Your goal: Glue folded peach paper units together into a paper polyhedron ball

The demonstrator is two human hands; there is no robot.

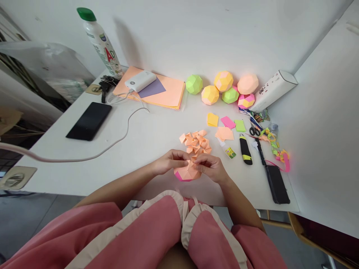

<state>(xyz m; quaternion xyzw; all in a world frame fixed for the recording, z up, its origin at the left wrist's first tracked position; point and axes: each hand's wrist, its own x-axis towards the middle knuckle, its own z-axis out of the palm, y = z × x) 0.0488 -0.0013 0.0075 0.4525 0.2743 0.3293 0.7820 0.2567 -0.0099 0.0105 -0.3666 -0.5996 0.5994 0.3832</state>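
Your left hand [171, 163] and right hand [211, 167] both pinch the upper edge of the peach folded-paper ball [187, 173], thumbs and fingertips closed on it and nearly meeting. The ball lies at 6 o'clock from those fingertips, close to the table [151, 136] edge nearest you; its longer visible axis runs from 9 to 3 o'clock, with magenta at its 7 o'clock. Neither hand is clearly nearer: left sits toward 10, right toward 2. Loose peach folded units [198, 142] lie just beyond, at 12 to 1 o'clock.
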